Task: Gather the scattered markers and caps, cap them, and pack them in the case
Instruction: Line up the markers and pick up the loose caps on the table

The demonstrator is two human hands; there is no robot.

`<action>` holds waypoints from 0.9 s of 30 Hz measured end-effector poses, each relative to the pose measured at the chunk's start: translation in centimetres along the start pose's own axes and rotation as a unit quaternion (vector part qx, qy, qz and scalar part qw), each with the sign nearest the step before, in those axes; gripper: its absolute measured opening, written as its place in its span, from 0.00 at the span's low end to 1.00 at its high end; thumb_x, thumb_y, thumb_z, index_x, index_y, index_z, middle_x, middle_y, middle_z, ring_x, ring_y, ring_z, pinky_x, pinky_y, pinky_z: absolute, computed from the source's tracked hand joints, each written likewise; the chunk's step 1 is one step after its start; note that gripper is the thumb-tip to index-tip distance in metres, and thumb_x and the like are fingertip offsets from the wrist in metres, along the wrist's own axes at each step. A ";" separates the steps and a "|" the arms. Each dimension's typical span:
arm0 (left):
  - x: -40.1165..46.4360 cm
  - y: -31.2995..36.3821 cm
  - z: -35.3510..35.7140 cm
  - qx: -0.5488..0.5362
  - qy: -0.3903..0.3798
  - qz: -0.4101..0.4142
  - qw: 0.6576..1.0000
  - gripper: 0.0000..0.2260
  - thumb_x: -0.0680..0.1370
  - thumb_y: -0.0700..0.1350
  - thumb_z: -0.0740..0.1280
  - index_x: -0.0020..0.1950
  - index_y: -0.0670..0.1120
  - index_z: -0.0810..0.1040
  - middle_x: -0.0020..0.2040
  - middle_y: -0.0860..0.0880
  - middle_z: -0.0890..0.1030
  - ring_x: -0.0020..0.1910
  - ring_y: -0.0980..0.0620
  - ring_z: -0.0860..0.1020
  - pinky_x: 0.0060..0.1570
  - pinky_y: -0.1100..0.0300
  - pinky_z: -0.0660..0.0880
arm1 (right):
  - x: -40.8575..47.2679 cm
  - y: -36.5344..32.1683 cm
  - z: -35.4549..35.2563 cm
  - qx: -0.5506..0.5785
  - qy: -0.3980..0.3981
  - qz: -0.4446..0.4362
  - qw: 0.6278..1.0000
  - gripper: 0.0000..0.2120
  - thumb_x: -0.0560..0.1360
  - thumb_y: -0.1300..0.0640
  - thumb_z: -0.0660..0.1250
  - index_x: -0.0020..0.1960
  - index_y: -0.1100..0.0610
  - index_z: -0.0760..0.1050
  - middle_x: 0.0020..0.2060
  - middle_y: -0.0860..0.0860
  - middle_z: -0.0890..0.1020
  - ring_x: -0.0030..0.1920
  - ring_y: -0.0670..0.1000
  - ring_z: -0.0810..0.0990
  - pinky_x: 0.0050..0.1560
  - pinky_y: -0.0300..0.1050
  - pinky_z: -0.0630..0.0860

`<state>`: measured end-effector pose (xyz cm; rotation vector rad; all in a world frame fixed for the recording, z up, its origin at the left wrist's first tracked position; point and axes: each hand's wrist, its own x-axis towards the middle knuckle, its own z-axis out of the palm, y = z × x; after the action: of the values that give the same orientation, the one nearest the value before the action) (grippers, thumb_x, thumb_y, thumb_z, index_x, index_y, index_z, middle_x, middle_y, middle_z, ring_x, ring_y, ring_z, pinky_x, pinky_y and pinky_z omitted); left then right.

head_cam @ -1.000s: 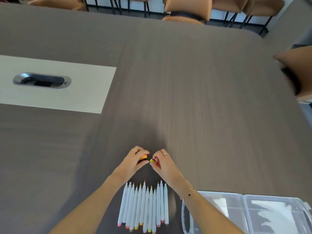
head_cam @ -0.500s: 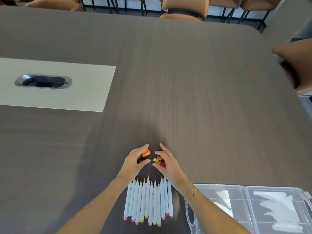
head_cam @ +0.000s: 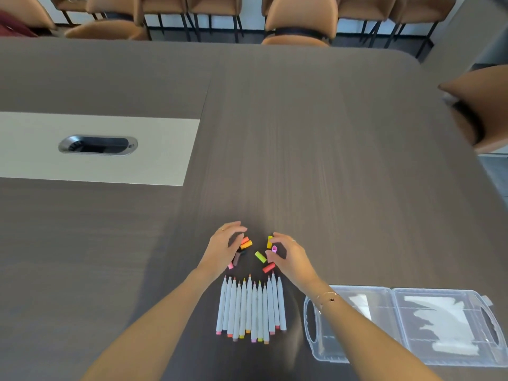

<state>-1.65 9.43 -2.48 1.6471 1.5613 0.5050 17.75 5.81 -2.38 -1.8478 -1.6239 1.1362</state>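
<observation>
Dark wood-grain table [head_cam: 330, 160], chairs at 12 o'clock. Caps [head_cam: 260, 256], a second ago bunched in both fists, now spilled loose between left hand [head_cam: 222, 250], fingers relaxed, and right hand [head_cam: 288, 257], pinching a pink cap [head_cam: 274, 248]. Uncapped markers [head_cam: 251, 309] rowed at 6 o'clock, open case [head_cam: 406, 323] at 4; capping looks ready to begin.

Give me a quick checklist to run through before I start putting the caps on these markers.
1. Markers gathered: ok, one row, tips uncapped and pointing at the caps.
2. Caps within reach: ok, loose on the table between both hands.
3. Left hand free: cannot tell, fingers curve over the orange caps.
4. Right hand free: not ok, it pinches a pink cap.
5. Case ready: ok, open flat beside the markers.
6. A cap for every marker: cannot tell, hands hide some.
</observation>
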 end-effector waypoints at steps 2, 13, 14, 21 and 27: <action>-0.3 1.0 -0.1 -0.028 -0.010 -0.020 0.999 0.10 0.80 0.43 0.62 0.60 0.48 0.79 0.62 0.52 0.77 0.60 0.56 0.75 0.61 0.65 0.70 | -0.6 -0.2 -0.4 -0.006 0.005 -0.010 1.000 0.12 0.77 0.56 0.66 0.60 0.54 0.75 0.65 0.47 0.74 0.62 0.46 0.73 0.54 0.22 0.64; -5.8 8.5 0.8 -0.076 -0.064 -0.035 0.994 0.09 0.82 0.42 0.58 0.52 0.51 0.77 0.38 0.56 0.83 0.37 0.62 0.80 0.40 0.72 0.72 | -7.4 1.1 -6.0 0.014 0.005 0.003 1.000 0.11 0.78 0.63 0.61 0.57 0.57 0.77 0.51 0.47 0.78 0.51 0.44 0.75 0.56 0.33 0.71; -6.4 9.7 1.3 -0.082 -0.064 -0.032 0.994 0.09 0.81 0.42 0.59 0.52 0.50 0.78 0.38 0.54 0.83 0.36 0.62 0.79 0.39 0.73 0.72 | -8.5 1.6 -7.0 0.021 0.001 0.010 1.000 0.11 0.78 0.64 0.60 0.58 0.57 0.77 0.50 0.47 0.78 0.50 0.45 0.76 0.57 0.34 0.72; -10.2 17.2 11.1 -0.082 -0.087 0.001 0.993 0.07 0.77 0.38 0.66 0.48 0.49 0.79 0.32 0.56 0.81 0.38 0.52 0.81 0.41 0.69 0.75 | -17.2 8.9 -14.9 0.015 0.002 0.019 1.000 0.11 0.78 0.62 0.58 0.55 0.57 0.78 0.47 0.49 0.81 0.47 0.47 0.77 0.44 0.25 0.69; -12.0 24.1 21.8 -0.055 -0.159 0.101 0.981 0.08 0.76 0.40 0.68 0.49 0.55 0.79 0.43 0.52 0.84 0.40 0.56 0.81 0.39 0.68 0.75 | -23.6 16.9 -20.6 0.053 0.108 0.059 0.991 0.11 0.78 0.62 0.59 0.56 0.57 0.78 0.51 0.50 0.82 0.50 0.48 0.79 0.48 0.25 0.70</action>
<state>28.26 -6.16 5.39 1.7150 1.1225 0.4015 44.84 -16.51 3.48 -1.9448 -1.3248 1.0102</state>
